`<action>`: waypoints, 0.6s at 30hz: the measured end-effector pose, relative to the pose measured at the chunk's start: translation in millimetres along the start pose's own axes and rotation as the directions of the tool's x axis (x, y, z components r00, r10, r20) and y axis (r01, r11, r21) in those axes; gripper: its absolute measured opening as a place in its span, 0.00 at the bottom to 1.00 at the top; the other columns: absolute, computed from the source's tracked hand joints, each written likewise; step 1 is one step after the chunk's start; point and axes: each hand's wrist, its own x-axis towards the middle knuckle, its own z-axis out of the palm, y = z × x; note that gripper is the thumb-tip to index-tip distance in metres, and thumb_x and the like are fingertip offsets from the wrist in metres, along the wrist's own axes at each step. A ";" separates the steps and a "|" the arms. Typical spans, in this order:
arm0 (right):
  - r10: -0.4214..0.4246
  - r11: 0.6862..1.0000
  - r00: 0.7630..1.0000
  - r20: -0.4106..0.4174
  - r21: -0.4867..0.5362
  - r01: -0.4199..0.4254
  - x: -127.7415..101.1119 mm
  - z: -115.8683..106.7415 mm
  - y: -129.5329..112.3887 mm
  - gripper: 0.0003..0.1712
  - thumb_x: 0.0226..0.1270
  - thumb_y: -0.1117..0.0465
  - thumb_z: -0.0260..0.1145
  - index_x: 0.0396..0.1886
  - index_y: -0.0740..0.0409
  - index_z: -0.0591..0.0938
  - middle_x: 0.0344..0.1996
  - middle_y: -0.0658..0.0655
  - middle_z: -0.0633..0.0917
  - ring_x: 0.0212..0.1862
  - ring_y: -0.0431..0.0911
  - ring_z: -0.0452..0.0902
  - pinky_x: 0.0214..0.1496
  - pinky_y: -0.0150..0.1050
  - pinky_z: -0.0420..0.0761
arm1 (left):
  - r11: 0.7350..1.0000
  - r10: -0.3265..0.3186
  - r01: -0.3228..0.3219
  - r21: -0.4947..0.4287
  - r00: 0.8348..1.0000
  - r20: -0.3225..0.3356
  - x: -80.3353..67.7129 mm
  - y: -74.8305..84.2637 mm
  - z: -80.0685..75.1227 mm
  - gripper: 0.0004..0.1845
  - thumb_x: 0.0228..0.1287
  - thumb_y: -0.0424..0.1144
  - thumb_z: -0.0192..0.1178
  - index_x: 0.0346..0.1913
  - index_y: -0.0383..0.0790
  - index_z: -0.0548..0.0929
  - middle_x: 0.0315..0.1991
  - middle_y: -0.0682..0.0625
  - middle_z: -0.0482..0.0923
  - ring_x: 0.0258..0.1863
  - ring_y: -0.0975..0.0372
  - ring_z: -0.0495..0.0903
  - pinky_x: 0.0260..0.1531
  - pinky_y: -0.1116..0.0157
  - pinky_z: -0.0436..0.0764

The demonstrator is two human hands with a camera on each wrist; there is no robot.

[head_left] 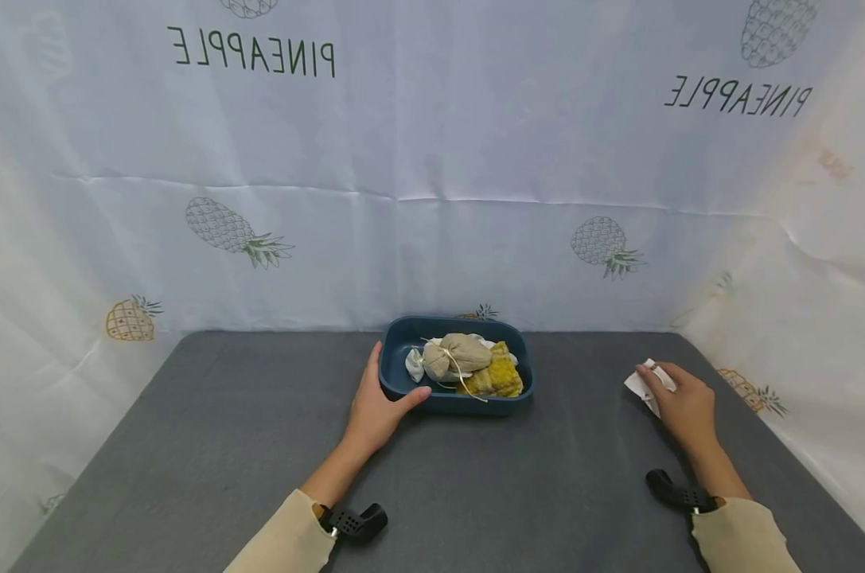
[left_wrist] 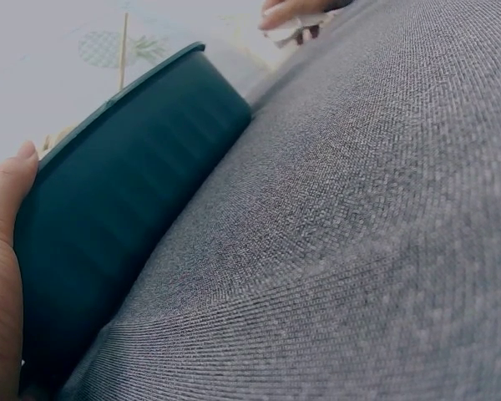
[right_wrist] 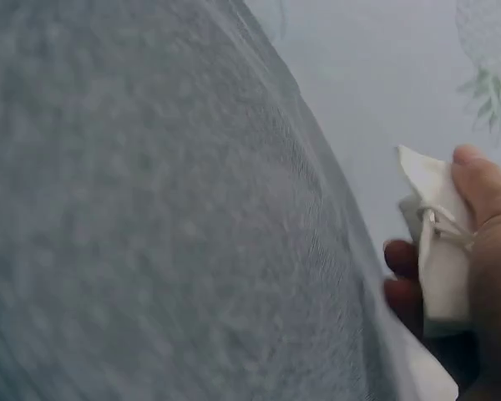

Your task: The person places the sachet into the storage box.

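A dark blue rectangular bin (head_left: pixel 485 406) stands at the table's back edge. My left hand (head_left: pixel 376 407) holds its front left corner, thumb over the front rim and fingers along the left side. Inside lie a beige drawstring pouch (head_left: pixel 468 352), a yellow patterned cloth piece (head_left: pixel 502 374) and a small white cloth bundle (head_left: pixel 414 364). Well to the right of the bin, my right hand (head_left: pixel 690 407) pinches a small white cloth pouch (right_wrist: pixel 444 267) between thumb and fingers, close over the table. A white cord is tied around this pouch in the right wrist view.
A dark grey cloth covers the table (head_left: pixel 260 446). White curtains (head_left: pixel 432 119) printed with pineapples hang behind it and at both sides. A black camera strap (head_left: pixel 353 521) sits on each wrist, below beige sleeves.
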 end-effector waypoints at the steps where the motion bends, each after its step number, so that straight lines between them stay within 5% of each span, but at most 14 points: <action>1: 0.009 1.000 1.000 -0.006 0.013 -0.009 1.3 -1.2 -4.8 0.16 0.65 0.57 0.73 0.46 0.64 0.89 0.38 0.69 0.90 0.29 0.26 0.74 0.31 0.24 0.66 | 1.000 0.002 -0.002 -0.002 1.000 -0.002 -0.1 -0.2 -0.1 0.61 0.54 0.61 0.73 0.83 0.52 0.45 0.82 0.45 0.50 0.80 0.45 0.55 0.72 0.35 0.60; 5: 0.034 0.997 0.999 0.010 0.072 -0.035 6.6 -5.3 -30.2 0.18 0.64 0.58 0.74 0.50 0.63 0.88 0.42 0.70 0.89 0.33 0.12 0.61 0.32 0.21 0.65 | 1.000 -0.002 0.002 -0.004 1.000 -0.007 -1.2 -0.9 -0.2 0.61 0.53 0.61 0.73 0.83 0.53 0.46 0.82 0.46 0.51 0.80 0.46 0.55 0.73 0.36 0.60; 12: -0.010 0.981 1.000 -0.016 0.193 0.013 17.1 -12.6 -83.3 0.17 0.63 0.62 0.75 0.50 0.63 0.89 0.41 0.70 0.89 0.27 0.20 0.68 0.26 0.21 0.68 | 1.000 0.014 -0.014 -0.002 1.000 -0.008 -2.2 -1.6 1.5 0.61 0.54 0.62 0.73 0.83 0.51 0.46 0.82 0.44 0.51 0.79 0.44 0.56 0.71 0.35 0.62; 18: -0.133 0.936 0.990 -0.050 0.323 0.142 29.7 -11.0 -126.9 0.16 0.61 0.68 0.74 0.50 0.64 0.89 0.40 0.71 0.89 0.27 0.18 0.72 0.25 0.19 0.71 | 1.000 0.003 -0.003 0.001 1.000 -0.007 -1.7 -1.5 0.9 0.61 0.53 0.63 0.73 0.83 0.53 0.46 0.82 0.44 0.51 0.79 0.44 0.57 0.71 0.35 0.62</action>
